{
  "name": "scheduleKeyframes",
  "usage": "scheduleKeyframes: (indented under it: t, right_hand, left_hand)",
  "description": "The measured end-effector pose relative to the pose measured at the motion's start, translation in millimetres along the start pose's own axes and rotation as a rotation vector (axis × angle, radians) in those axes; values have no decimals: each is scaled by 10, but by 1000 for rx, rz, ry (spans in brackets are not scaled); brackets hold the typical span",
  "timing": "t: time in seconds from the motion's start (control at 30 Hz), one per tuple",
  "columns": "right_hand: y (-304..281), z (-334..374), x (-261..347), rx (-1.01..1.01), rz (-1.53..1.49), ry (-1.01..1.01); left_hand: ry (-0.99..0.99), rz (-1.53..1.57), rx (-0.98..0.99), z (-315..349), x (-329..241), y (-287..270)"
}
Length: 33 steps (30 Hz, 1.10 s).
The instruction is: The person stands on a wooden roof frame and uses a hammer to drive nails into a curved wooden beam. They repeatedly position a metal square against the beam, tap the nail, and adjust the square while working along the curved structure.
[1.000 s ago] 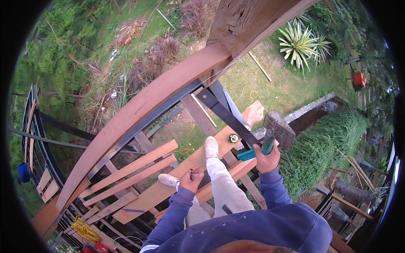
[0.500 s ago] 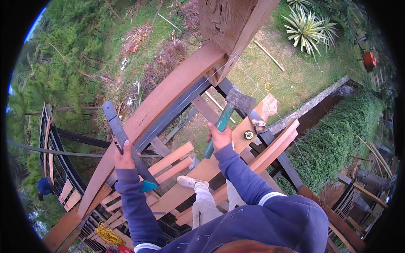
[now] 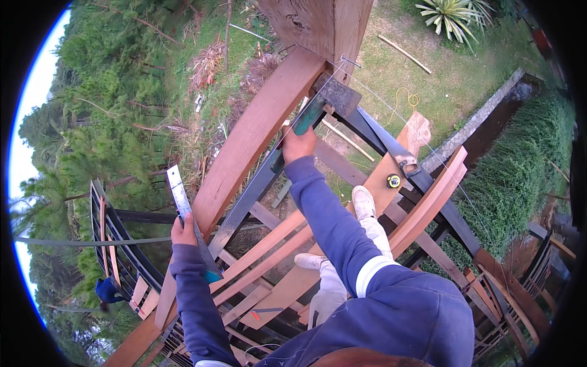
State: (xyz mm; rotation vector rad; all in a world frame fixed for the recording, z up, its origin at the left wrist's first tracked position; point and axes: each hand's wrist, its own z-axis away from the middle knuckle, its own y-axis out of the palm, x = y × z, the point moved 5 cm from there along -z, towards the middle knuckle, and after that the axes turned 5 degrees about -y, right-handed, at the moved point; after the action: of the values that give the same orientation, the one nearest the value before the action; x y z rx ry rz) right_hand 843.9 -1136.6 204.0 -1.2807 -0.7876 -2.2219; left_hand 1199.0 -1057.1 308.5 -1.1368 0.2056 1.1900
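A hatchet [image 3: 340, 98] with a green handle and a dark, broad head is gripped in my right hand [image 3: 299, 145]. Its head is near the post end of a long curved wooden beam [image 3: 244, 140]; I cannot tell whether they touch. Lower left, my left hand [image 3: 184, 231] closes round a flat metal blade [image 3: 177, 186] with a hole near its tip and a teal piece at the lower end. Something thin and black shows by the left fingers. The left hand is beside the curved beam's outer edge.
A thick wooden post [image 3: 318, 27] meets the beam. A taut string runs past a metal pin [image 3: 351, 62]. A handsaw [image 3: 394, 150] and a tape measure [image 3: 393, 181] lie on a plank [image 3: 382, 192] near my feet. Dark frame beams surround open gaps above the ground. Another person [image 3: 109, 291] is far left.
My right hand has carried the hatchet up and left toward the post. The metal blade in my left hand has tilted slightly. One foot has stepped farther forward on the plank.
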Motion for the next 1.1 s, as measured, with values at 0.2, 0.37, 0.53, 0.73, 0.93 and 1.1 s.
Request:
scheduleKeyframes:
  t: [0.2,0.37,0.53,0.73,0.93,1.1]
  right_hand:
    - [-122,-15,-134,-147,-454,-48]
    - [-11,-153,-167,132,-38,-4]
    - [-135,12,-119,-81,-404,3]
    - [3,-84,-136,95,-38,67]
    - [25,-32,-174,-54,-333,25]
    - [-41,-51,-218,52,-206,58]
  left_hand:
    - [142,-64,-95,-41,154,-80]
    - [232,-97,-108,-18,58,-27]
    - [240,-17,-134,53,45,13]
    - [251,-26,-174,166,-92,75]
    - [279,14,-190,128,-4,67]
    - [258,9,-191,123,52,3]
